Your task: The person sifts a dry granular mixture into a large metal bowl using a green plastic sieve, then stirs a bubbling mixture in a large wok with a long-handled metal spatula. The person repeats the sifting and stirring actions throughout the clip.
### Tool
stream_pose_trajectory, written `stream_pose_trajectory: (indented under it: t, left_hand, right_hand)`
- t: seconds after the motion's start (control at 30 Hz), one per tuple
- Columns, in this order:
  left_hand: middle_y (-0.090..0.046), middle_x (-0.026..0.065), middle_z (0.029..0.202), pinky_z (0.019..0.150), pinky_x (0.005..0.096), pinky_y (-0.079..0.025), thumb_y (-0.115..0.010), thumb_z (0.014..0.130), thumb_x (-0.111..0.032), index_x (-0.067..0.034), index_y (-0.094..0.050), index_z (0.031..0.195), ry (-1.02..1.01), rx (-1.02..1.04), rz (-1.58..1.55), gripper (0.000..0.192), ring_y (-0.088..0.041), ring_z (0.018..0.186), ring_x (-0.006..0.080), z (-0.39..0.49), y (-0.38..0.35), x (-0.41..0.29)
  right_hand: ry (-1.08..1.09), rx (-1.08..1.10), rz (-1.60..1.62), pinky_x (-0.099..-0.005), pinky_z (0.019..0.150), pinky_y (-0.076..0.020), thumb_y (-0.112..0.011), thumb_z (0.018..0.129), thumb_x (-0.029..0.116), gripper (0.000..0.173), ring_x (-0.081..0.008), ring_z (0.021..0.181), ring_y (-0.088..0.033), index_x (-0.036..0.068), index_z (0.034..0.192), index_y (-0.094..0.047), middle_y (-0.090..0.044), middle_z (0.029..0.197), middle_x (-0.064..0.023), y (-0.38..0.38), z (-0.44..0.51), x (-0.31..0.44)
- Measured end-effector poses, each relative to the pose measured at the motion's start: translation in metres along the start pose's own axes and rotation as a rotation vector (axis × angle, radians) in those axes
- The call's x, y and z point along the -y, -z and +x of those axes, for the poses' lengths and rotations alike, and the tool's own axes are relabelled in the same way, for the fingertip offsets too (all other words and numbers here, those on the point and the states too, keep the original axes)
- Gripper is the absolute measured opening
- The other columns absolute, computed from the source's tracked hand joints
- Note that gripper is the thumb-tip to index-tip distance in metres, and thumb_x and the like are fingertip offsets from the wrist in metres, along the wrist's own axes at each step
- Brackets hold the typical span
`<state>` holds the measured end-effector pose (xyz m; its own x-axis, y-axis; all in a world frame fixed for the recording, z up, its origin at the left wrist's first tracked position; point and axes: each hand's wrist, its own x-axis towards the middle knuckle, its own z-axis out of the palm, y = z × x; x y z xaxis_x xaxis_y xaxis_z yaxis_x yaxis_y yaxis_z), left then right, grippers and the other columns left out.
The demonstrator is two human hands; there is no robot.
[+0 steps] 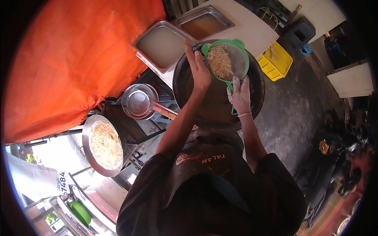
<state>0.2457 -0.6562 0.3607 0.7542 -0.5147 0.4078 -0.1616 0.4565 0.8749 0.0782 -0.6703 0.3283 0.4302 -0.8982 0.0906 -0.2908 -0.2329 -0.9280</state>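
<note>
My right hand (240, 94), dusted with pale powder, grips the handle of a green plastic sieve (247, 63). Pale brown crumbly bits (219, 62) lie along the left side of the sieve's mesh. Beneath it is a wide, dark, round pan (212, 115), whose contents are partly hidden by my arms and the sieve. At the sieve's left rim, my left hand (201, 72) is raised with its fingers stretched out, holding nothing; whether it touches the rim I cannot tell.
Two metal trays, one with cloudy liquid (161, 44) and one with brownish liquid (202, 26), sit on a pale table (242, 20). A wire strainer (137, 101) lies left of the pan. A large wok (88, 129) of frying bits stands lower left. A yellow crate (274, 63) is at right.
</note>
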Motion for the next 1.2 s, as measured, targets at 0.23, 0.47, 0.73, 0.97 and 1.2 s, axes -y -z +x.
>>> stream_pose_trajectory:
  t: [0.23, 0.47, 0.73, 0.97, 1.2]
  left_hand:
    - [-0.023, 0.0204, 0.159, 0.118, 0.0453, -0.019, -0.026, 0.107, -0.04, -0.01, -0.012, 0.158, 0.036, -0.051, 0.017, 0.061, -0.027, 0.145, 0.0361, -0.003, 0.004, 0.002]
    - [-0.025, 0.0196, 0.158, 0.118, 0.0459, -0.021, -0.025, 0.107, -0.042, -0.01, -0.015, 0.157, -0.024, -0.024, 0.053, 0.061, -0.03, 0.143, 0.0359, -0.001, 0.002, 0.006]
    - [-0.027, 0.0195, 0.157, 0.117, 0.0443, -0.022, -0.023, 0.107, -0.042, -0.008, -0.018, 0.156, -0.01, -0.01, 0.032, 0.061, -0.033, 0.142, 0.0351, -0.004, -0.005, -0.005]
    - [-0.027, 0.0189, 0.157, 0.117, 0.0418, -0.024, -0.032, 0.107, -0.035, -0.005, -0.024, 0.154, -0.024, -0.101, 0.054, 0.056, -0.031, 0.143, 0.0321, 0.015, 0.019, -0.018]
    - [-0.063, 0.0281, 0.119, 0.103, 0.0427, -0.042, -0.046, 0.103, -0.028, 0.004, -0.055, 0.127, 0.189, 0.258, 0.624, 0.041, -0.057, 0.119, 0.0407, 0.061, 0.095, 0.003]
  right_hand:
    - [0.162, -0.155, -0.242, -0.0254, 0.05, -0.049, -0.055, 0.101, 0.03, 0.039, -0.0187, 0.076, -0.059, 0.005, 0.128, -0.042, -0.055, 0.104, -0.0115, -0.01, 0.005, -0.027]
    - [0.204, -0.043, -0.244, -0.0429, 0.081, -0.0529, -0.06, 0.097, 0.026, 0.055, -0.0333, 0.104, -0.058, -0.001, 0.138, -0.036, -0.051, 0.121, -0.0268, 0.003, -0.002, -0.001]
    - [0.038, -0.081, -0.086, -0.0248, 0.042, -0.0411, -0.055, 0.101, 0.03, 0.035, -0.0137, 0.063, -0.057, 0.007, 0.125, -0.044, -0.056, 0.093, -0.0108, 0.006, 0.006, -0.016]
    - [-0.301, -0.204, 0.482, -0.0231, 0.036, -0.0337, -0.056, 0.101, 0.03, 0.024, -0.0115, 0.054, -0.055, 0.012, 0.116, -0.05, -0.054, 0.079, -0.0029, 0.021, 0.008, 0.012]
    - [0.256, -0.094, -0.342, -0.0329, 0.062, -0.0521, -0.06, 0.097, 0.024, 0.042, -0.0222, 0.098, -0.056, 0.005, 0.132, -0.045, -0.051, 0.114, -0.0179, 0.033, 0.005, -0.004]
